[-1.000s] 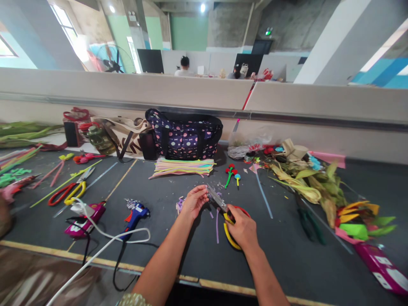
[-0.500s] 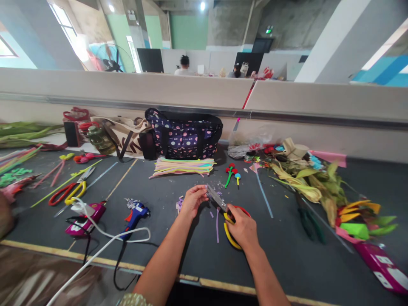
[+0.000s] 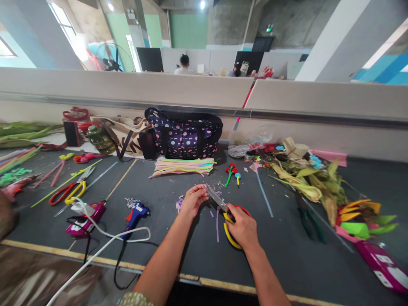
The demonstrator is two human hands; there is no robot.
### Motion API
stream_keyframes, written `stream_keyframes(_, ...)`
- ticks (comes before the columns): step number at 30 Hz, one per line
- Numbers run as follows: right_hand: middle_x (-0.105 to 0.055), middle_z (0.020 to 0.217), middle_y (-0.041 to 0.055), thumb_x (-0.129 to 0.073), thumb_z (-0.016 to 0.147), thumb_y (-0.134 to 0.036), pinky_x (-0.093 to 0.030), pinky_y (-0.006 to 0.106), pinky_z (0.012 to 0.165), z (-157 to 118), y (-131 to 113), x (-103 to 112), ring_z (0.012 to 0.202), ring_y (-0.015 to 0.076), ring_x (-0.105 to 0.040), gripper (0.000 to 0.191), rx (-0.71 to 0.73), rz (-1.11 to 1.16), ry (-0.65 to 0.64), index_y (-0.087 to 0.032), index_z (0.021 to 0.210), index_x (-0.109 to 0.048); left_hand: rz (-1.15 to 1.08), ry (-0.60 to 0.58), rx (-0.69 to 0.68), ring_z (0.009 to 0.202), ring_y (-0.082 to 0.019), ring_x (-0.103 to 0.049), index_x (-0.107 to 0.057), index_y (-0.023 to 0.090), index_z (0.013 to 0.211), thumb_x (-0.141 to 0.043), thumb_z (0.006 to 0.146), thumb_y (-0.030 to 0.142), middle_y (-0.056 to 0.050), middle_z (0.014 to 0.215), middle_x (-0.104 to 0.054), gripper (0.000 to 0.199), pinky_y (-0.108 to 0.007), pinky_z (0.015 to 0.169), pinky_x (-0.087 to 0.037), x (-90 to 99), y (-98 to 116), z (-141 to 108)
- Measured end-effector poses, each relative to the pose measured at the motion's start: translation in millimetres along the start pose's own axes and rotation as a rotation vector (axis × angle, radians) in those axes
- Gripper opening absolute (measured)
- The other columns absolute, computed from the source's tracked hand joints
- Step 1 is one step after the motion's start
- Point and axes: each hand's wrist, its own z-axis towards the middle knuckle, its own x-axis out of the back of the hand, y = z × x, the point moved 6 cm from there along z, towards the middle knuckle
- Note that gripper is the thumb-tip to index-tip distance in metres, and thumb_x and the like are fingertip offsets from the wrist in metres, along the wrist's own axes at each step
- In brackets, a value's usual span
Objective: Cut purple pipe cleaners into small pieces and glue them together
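My right hand is closed around the red and yellow handles of a pair of scissors, whose blades point up and left toward my other hand. The fingers of my left hand are pinched together at the blade tips; whatever they hold is too small to make out. Under the blades lie a thin purple strip and small purple scraps. More purple pieces sit partly hidden beside my left wrist.
Pipe cleaners lie bundled before a dark patterned bag. Left are a blue glue gun, its cables, a magenta device and a second pair of scissors. Corn husks and green-handled pliers lie right. Two people sit beyond the partition.
The scissor blades have shifted very slightly near my left fingertips. Both hands stay in almost the same place.
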Motion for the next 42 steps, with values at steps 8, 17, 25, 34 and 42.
stream_keyframes(8,-0.065,0.084,-0.0027,-0.053,0.074,-0.020,-0.037,0.021,0.061,-1,1,-1,0.074,0.0123,-0.060,0.035,0.008,-0.036,0.010,-0.028,0.108,-0.058,-0.036,-0.041,0.037,0.052,-0.008,-0.058,-0.066,0.011,0.081,-0.079,0.056,0.013,-0.001,0.062,-0.063,0.028,-0.021,0.056,-0.053,0.2,-5,1)
stream_keyframes(17,-0.066,0.088,-0.0021,-0.052,0.077,-0.022,-0.037,0.021,0.060,0,1,-3,0.074,0.0126,-0.061,0.038,0.031,-0.082,0.028,-0.028,0.114,-0.056,-0.007,-0.031,0.035,0.051,-0.008,-0.057,-0.064,0.011,0.076,-0.080,0.055,0.015,0.000,0.059,-0.062,0.026,-0.021,0.057,-0.052,-1.0,-5,0)
stream_keyframes(25,-0.067,0.093,-0.0010,-0.052,0.078,-0.021,-0.040,0.021,0.064,-2,3,-6,0.077,0.0129,-0.062,0.040,0.021,-0.066,0.006,-0.028,0.117,-0.055,-0.001,-0.025,0.045,0.050,-0.008,-0.057,-0.064,0.011,0.074,-0.080,0.053,0.015,0.000,0.059,-0.061,0.027,-0.022,0.056,-0.051,-2.3,-5,-1)
stream_keyframes(34,-0.068,0.096,0.0000,-0.052,0.078,-0.022,-0.040,0.021,0.063,-1,4,-7,0.075,0.0132,-0.062,0.041,0.006,-0.072,-0.002,-0.028,0.118,-0.056,0.007,-0.002,0.053,0.049,-0.009,-0.057,-0.064,0.011,0.073,-0.079,0.055,0.014,-0.001,0.059,-0.062,0.023,-0.022,0.055,-0.051,-5.3,-3,-4)
stream_keyframes(42,-0.068,0.085,-0.0030,-0.052,0.074,-0.019,-0.037,0.020,0.060,-2,5,-12,0.073,0.0117,-0.062,0.037,0.003,-0.016,-0.021,-0.028,0.109,-0.059,0.004,-0.017,0.064,0.050,-0.008,-0.058,-0.066,0.010,0.077,-0.081,0.054,0.015,-0.002,0.065,-0.065,0.028,-0.021,0.056,-0.051,-3.6,-7,-1)
